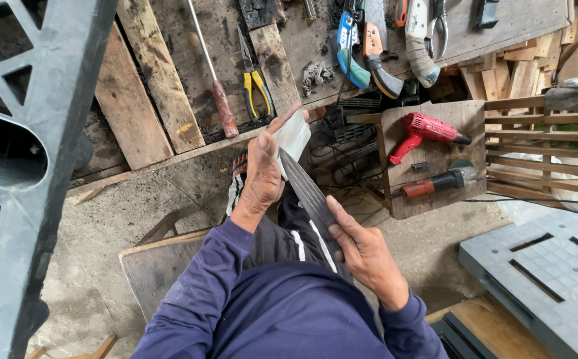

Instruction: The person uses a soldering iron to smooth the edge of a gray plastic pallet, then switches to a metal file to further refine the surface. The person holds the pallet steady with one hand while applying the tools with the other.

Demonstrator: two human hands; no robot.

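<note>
My right hand [363, 247] grips the near end of a long, flat, dark grey blade [305, 189] that slants up and to the left over my lap. My left hand [262, 169] presses a folded pale sheet, paper or cloth [293, 135], against the far end of the blade. My purple sleeves and dark striped trousers fill the bottom middle. One sandalled foot [238, 166] shows just beyond my left hand.
Yellow-handled pliers [256, 85] and a long screwdriver [217, 86] lie on wooden planks [133, 100] ahead. Two red power tools [428, 127] rest on a board to the right. Grey plastic pallets [16, 166] stand left and lower right. Saws and cables lie at the top.
</note>
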